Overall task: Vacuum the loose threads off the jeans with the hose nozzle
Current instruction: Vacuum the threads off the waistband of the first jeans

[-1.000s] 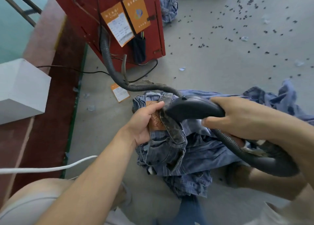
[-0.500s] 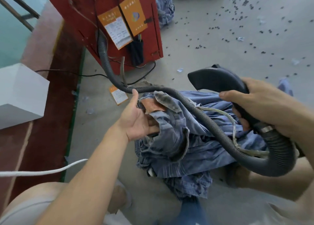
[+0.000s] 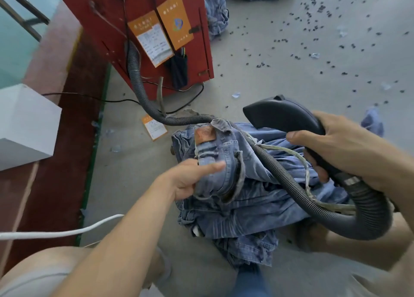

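Left hand clamped on bunched waistband of faded blue denim jeans for exposure; right hand wrapped round lifted black curved plastic hose nozzle, ready for suction.

the nozzle mouth faces away, unseen; the left hand fingers are tucked behind the jeans; print on the orange tags is illegible.

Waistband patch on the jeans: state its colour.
Reddish-brown, like worn leather; the patch shows in the head view.
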The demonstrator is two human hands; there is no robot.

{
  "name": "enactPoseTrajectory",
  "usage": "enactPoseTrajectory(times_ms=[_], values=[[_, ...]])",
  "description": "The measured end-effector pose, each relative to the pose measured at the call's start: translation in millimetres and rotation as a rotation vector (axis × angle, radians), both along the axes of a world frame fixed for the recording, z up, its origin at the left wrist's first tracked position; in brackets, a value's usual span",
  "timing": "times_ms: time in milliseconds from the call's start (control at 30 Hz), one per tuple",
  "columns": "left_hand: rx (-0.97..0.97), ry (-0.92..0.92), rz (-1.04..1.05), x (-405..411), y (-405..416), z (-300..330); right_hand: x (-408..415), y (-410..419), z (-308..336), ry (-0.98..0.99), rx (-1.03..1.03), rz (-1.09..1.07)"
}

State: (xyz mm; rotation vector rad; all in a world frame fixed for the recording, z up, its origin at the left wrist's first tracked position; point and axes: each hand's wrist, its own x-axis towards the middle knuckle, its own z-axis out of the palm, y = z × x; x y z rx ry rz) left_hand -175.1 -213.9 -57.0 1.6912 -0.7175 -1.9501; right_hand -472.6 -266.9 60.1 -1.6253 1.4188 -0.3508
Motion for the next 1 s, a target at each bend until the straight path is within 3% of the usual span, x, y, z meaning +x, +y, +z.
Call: enactPoseTrajectory(times_ms=[100, 267, 300, 433, 567, 633, 700, 767, 833, 867, 900, 933, 1000], values=[[-0.005, -0.026, 0.053, -9, 1, -9, 3, 4, -1, 0.032, 0.019, 0.048], [-0.011, 0.261, 0.361, 5, -11, -1, 5, 8, -2, 0.2, -0.011, 0.103], [-0.021, 0.231, 0.315, 5, -11, 1, 6, 8, -2, 0.206, -0.009, 0.094], [-0.162, -0.204, -0.037, -3, -3, 1, 10, 8, 0, 0.219, 0.006, 0.074], [-0.281, -0.399, 0.022, -12, 0, -11, 13, 7, 2, 0.226, -0.007, 0.089], [-0.265, -0.369, 0.161, -13, -1, -11, 13, 7, 1, 0.216, -0.003, 0.088], [-0.2, -0.223, 0.301, -14, -4, -11, 12, 7, 0, 0.214, -0.001, 0.078], [-0.169, -0.109, 0.289, -14, -5, -9, 12, 7, -2, 0.207, -0.001, 0.068], [-0.227, -0.211, 0.055, -14, -2, -10, 11, 7, -4, 0.207, -0.011, 0.066], [-0.256, -0.375, -0.057, -16, 1, -12, 11, 7, -4, 0.21, -0.013, 0.067], [-0.292, -0.532, -0.102, -17, 3, -15, 11, 7, -3, 0.207, -0.011, 0.066], [-0.309, -0.578, -0.076, -17, 3, -15, 10, 6, -3, 0.201, -0.007, 0.065], [-0.273, -0.359, 0.099, -11, 2, -12, 9, 5, 0, 0.186, 0.003, 0.076]])
